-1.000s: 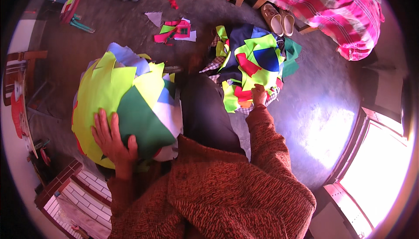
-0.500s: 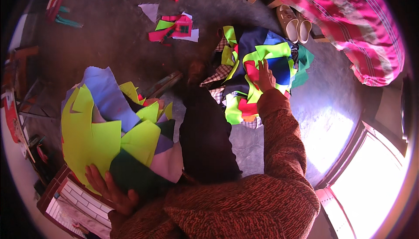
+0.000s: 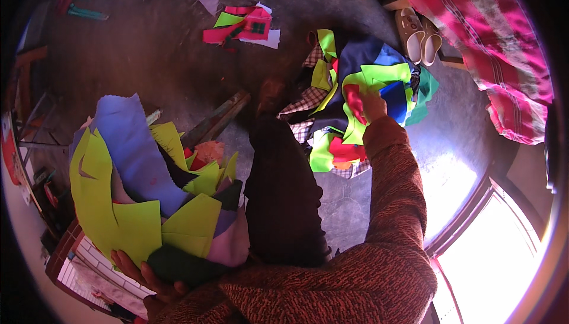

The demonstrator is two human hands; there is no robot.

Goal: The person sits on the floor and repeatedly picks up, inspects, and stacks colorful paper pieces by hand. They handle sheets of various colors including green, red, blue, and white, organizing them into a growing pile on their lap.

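The left hand (image 3: pixel 142 276) sits lowest in view, fingers spread under a bundle of cloth scraps (image 3: pixel 148 205), propping it up against the body. The bundle is a fan of lime-green pieces with a pale blue one on top and a dark green and a mauve piece at its lower edge. Since a second ago the bundle has slid down and left, and the hand, which then lay on its face, is now beneath it, so the gathered pieces are held aside rather than being sorted.

Beside the bundle a dark trouser leg (image 3: pixel 284 205) runs up the middle to a foot on the grey floor (image 3: pixel 178 57).

Further out, the right hand (image 3: pixel 372 105) reaches into the scrap pile (image 3: pixel 355 105) on the floor; its arm has stretched out further than before. The fingers are closed on a red piece (image 3: pixel 354 102) at the top of the pile, among lime, blue and checked scraps. That looks like the next piece being picked.

Beyond, a small heap of pink and green offcuts (image 3: pixel 243 25) lies near the floor's far edge, a pair of pale shoes (image 3: pixel 418 34) stands by the pile, and a pink striped cloth (image 3: pixel 474 16) fills the far right corner.
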